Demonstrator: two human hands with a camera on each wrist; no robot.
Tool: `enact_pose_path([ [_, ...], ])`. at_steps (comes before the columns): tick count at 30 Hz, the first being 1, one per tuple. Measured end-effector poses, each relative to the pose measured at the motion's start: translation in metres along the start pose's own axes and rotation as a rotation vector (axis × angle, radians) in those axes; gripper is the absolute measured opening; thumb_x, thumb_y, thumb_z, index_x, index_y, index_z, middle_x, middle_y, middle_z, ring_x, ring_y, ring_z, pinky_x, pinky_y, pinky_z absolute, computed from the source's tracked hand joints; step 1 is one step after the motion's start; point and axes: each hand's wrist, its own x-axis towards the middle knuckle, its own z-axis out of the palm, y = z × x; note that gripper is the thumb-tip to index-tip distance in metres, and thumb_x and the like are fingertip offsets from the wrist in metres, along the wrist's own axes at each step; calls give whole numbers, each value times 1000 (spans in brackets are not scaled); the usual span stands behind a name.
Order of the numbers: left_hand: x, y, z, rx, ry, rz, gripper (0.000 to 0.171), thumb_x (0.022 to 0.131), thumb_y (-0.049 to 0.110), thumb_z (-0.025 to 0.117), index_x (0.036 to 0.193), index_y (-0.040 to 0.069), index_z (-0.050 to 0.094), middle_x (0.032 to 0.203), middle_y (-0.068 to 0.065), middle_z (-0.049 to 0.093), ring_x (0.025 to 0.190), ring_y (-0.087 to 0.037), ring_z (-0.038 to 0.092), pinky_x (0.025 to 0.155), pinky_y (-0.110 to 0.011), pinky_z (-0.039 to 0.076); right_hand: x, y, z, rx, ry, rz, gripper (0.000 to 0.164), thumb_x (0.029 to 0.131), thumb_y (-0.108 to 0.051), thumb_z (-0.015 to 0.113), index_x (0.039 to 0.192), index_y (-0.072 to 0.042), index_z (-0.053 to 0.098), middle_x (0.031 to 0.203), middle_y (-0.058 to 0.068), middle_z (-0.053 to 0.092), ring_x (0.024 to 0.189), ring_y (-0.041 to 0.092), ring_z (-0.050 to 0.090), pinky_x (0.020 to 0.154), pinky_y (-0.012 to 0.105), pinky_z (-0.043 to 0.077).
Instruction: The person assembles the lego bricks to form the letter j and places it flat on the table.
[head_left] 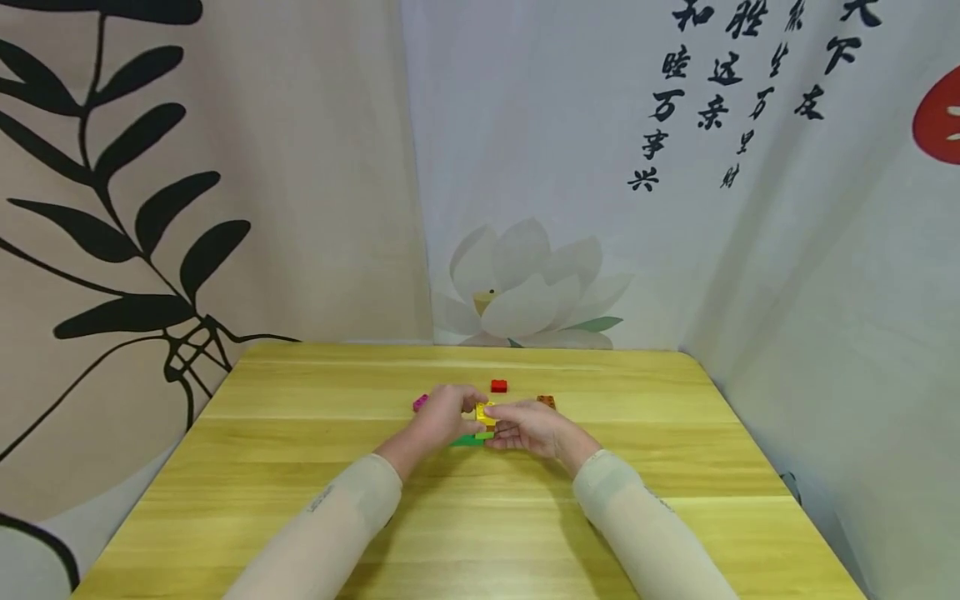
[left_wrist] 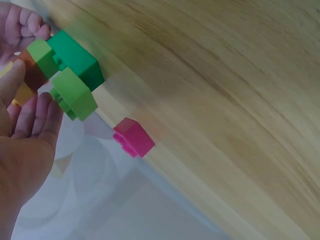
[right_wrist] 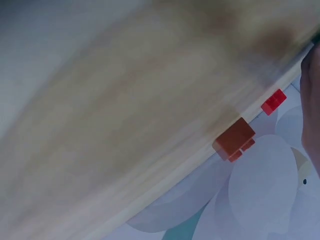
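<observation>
Between the two hands stands a small stack of toy building bricks: a yellow brick on top, a brown brick under it, then a light green brick on a dark green brick. My left hand pinches the yellow brick, its thumb on one side and fingers on the other. From the right, my right hand holds the stack, a digit against the yellow brick and its lower fingers bent beside the base. A second light green brick shows close to the dark green one.
A pink brick lies left of the hands. Beyond them is a red brick, and an orange-brown brick sits behind the right hand. The wooden table ends at a curtain printed with leaves and a flower.
</observation>
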Motion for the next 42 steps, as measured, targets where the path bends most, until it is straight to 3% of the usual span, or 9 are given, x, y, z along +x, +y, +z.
enact_pose_path([
  [10,-1,-5,0,-82,18,-34,39,86,13,91,121,7,77,115,-9,80,107,-25,76,94,-42,63,3,3,-2,2,-18,-6,50,101,-41,74,128,1,68,105,8,74,103,24,77,96,35,63],
  [16,-1,-5,-2,-70,27,-56,36,84,15,93,114,10,74,112,-8,78,111,-31,72,97,-46,61,2,2,-2,-2,-39,-17,46,102,-40,73,128,-1,68,106,7,75,106,25,76,99,37,62],
  [23,-1,-7,-4,18,29,-69,37,83,22,95,113,15,75,112,-5,80,112,-31,71,105,-51,52,-6,0,-3,-70,-28,-35,69,105,-44,68,152,4,52,127,15,70,118,28,73,105,40,60],
  [27,0,-6,-4,74,42,-55,37,82,26,96,112,17,76,109,-1,81,111,-30,71,109,-57,42,-20,-9,-18,-186,50,-83,69,108,-44,63,156,4,48,140,24,66,120,29,72,104,40,60],
  [30,0,-6,-3,82,49,-31,37,81,26,96,111,17,76,106,0,81,112,-31,72,110,-56,40,-34,-17,-40,-254,144,-125,65,108,-41,64,153,4,51,143,25,64,111,24,71,99,37,61],
  [36,0,-6,-3,88,61,-36,37,80,26,97,110,18,76,105,2,82,112,-29,72,109,-53,39,-56,-16,-87,-359,305,-142,57,108,-37,65,148,2,57,118,15,70,82,14,55,77,32,54],
  [42,-1,-6,-4,87,53,-52,38,80,26,97,111,19,76,105,3,82,111,-26,72,109,-52,39,-58,-1,-97,-468,360,-110,51,106,-27,70,148,0,59,95,13,73,63,13,46,60,29,45],
])
